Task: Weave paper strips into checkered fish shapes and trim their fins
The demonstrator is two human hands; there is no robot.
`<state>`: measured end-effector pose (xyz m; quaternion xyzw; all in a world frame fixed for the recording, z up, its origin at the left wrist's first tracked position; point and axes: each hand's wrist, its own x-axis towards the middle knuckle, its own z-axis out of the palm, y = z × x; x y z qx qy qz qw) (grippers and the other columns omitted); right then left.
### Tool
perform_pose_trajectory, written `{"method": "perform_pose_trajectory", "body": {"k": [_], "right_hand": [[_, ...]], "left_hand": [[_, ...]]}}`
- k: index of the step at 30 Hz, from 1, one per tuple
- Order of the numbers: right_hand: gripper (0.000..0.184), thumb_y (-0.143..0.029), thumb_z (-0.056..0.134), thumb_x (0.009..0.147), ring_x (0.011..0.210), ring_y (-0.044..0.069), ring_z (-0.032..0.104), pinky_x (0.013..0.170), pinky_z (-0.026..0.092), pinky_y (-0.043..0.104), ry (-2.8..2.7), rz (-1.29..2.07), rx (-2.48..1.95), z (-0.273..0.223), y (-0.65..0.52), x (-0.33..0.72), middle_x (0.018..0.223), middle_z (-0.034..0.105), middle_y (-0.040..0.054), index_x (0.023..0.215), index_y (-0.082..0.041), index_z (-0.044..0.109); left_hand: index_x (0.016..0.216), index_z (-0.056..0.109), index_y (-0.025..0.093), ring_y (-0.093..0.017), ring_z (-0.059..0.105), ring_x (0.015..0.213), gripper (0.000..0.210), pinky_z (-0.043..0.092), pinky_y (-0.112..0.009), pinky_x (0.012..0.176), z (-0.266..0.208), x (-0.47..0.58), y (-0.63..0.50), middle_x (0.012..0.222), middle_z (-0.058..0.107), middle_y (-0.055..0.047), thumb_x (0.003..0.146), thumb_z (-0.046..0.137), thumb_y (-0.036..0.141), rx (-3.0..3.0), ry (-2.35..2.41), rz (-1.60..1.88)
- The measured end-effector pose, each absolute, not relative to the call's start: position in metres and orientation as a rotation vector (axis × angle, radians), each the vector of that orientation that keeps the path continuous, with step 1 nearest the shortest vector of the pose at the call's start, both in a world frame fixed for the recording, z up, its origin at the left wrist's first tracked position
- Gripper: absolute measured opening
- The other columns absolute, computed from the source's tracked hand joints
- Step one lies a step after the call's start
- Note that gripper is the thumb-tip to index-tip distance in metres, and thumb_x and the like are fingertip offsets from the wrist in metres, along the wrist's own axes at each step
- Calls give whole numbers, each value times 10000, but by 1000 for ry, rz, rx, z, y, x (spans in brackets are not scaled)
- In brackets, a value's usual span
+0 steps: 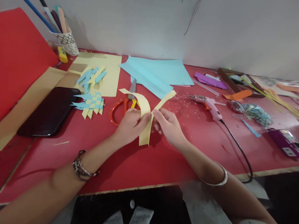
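My left hand (132,126) pinches a pale yellow paper strip (146,107) whose upper end curls away to the left. In my right hand (169,126), thumb and fingers are closed on the same pale yellow paper, where a narrower piece (166,99) slants up to the right. The two pieces meet between my thumbs; whether they are fully separate I cannot tell. Scissors (114,112) with orange and yellow handles lie just behind my left hand, blades pointing away. A woven fish-like piece (91,104) of blue and yellow paper strips lies further left.
Left are a black phone (49,111), a tan paper strip (28,100) and a pen cup (68,42). Blue sheets (163,71) lie at the back. On the right are a pink glue gun (210,104) with a black cord, a thread bundle (258,114) and a purple power strip (287,142).
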<state>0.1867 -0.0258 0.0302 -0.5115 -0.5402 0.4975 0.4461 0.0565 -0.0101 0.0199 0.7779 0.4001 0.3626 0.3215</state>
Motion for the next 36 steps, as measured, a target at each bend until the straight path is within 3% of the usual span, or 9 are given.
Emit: {"method": "perform_pose_trajectory", "body": {"k": [5,11,17,23,32,36], "right_hand": [[272,-235,400,821,330,22,345,332,276,140,-1420,1271,-1256,31,-28,186,390,372,-88,556,-176,409],[302,-201,397,822,296,19,319,330,278,145,-1379,1258,-1305,31,-27,186,356,365,-95,521,-182,382],[333,-228,387,838,306,21,362,383,342,150,-1272,1198,-1254,30,-26,188,344,358,-95,508,-184,369],[305,-285,458,806,347,20,362,350,276,155,-1404,1206,-1236,31,-28,188,413,405,-79,527,-177,395],[293,-193,387,810,338,18,359,333,260,138,-1426,1275,-1269,31,-28,186,387,375,-82,517,-176,378],[285,-222,405,808,325,20,339,328,254,145,-1380,1266,-1291,31,-28,187,392,389,-82,527,-180,386]], "left_hand": [[430,365,184,-90,444,465,414,393,-247,549,19,57,-11,423,426,34,836,339,258,2050,1047,989],[448,266,199,-58,287,359,396,254,-199,357,21,59,-13,398,259,72,820,367,286,1746,1101,1128],[504,469,166,-95,484,483,390,400,-207,472,22,58,-13,469,490,19,835,359,342,1763,936,910],[430,394,178,-100,470,470,430,376,-216,461,20,57,-13,418,443,23,830,381,337,1908,1044,959],[461,382,176,-86,403,460,391,341,-221,474,20,56,-12,465,454,20,830,345,300,1947,1058,964],[475,298,191,-69,300,416,375,274,-212,404,21,57,-13,443,307,55,824,353,318,1793,1072,1035]]}}
